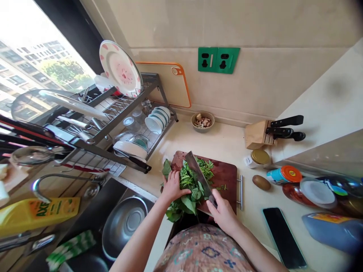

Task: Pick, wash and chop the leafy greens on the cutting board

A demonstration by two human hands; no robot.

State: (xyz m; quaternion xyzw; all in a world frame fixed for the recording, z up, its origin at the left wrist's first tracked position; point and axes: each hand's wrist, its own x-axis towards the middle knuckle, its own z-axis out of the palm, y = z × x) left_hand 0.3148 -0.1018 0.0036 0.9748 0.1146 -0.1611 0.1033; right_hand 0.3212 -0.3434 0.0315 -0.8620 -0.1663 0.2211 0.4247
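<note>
My left hand (pixel 172 187) grips a bunch of leafy greens (pixel 187 204) on a dark reddish-brown cutting board (pixel 228 175), its thumb stretched toward the blade. Wrapped round the handle of a wide kitchen knife (pixel 198 172) is my right hand (pixel 224 212). The blade points away from me and lies across the greens, just right of my left hand. Chopped green pieces (pixel 208 168) lie on the far side of the board, to both sides of the blade. Some leaves hang over the board's near left edge. The knife's cutting edge is partly hidden among the greens.
Behind the board stands a bowl of chopped pieces (pixel 203 122). A dish rack (pixel 159 85) and a sink with a metal basin (pixel 124 226) are at left. At right are a knife block (pixel 256 134), jars, a brown egg-shaped item (pixel 261 183) and a phone (pixel 284 238).
</note>
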